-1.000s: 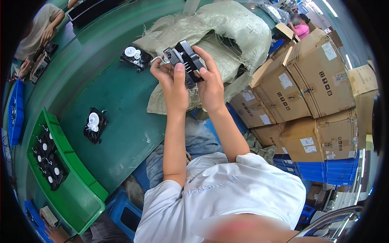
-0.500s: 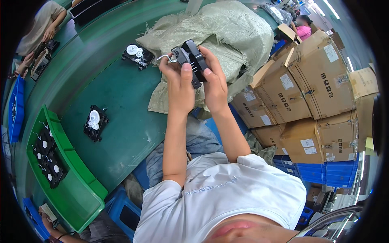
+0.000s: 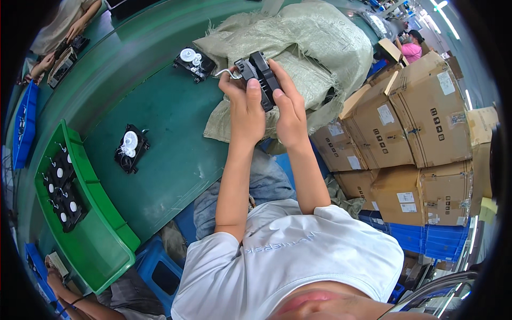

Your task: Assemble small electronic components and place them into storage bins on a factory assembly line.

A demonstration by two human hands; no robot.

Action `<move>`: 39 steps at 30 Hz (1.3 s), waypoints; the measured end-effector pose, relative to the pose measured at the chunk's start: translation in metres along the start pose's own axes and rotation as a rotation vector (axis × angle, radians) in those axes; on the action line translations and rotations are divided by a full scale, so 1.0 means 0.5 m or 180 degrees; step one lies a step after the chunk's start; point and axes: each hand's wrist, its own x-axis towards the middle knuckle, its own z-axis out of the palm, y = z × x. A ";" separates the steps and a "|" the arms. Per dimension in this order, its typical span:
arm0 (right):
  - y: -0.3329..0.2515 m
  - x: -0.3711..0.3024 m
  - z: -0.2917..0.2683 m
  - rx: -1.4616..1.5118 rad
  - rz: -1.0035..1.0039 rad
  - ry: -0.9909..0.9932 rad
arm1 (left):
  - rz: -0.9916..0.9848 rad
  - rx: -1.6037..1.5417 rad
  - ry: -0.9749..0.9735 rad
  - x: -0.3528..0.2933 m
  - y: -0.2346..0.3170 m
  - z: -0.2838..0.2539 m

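Between both hands, over the woven sack, is a black plastic gearbox (image 3: 258, 78) with a bent metal crank sticking out on its left side. My left hand (image 3: 246, 109) grips its left part, thumb on the near face and forefinger by the crank. My right hand (image 3: 290, 109) holds the black cover part on the right, with its thumb pressed on the edge. The inside of the gearbox is mostly hidden. On the green table (image 3: 165, 144) lie two open black gear housings with white gears, one (image 3: 195, 63) near the sack and one (image 3: 131, 148) farther left.
A green bin (image 3: 101, 250) at left holds several black units with white discs and cranks. The pale woven sack (image 3: 330, 37) covers the table's far right. Cardboard boxes (image 3: 426, 122) are stacked at right. Other people's hands (image 3: 77, 29) work at the upper left.
The two black parts of the gearbox sit closer together, and the pins seen between them before no longer show. The whole view has shifted slightly; both hands keep their hold.
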 end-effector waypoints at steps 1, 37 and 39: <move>-0.004 -0.001 0.002 -0.0064 0.0029 -0.0011 | 0.0048 0.0093 0.0019 -0.001 -0.003 0.000; 0.036 0.041 0.044 0.3370 -0.0064 -0.0598 | 0.1391 0.2588 -0.0315 -0.063 0.146 -0.082; 0.065 0.043 0.062 0.3717 -0.0122 -0.0797 | 0.1594 0.2933 -0.0244 -0.077 0.158 -0.096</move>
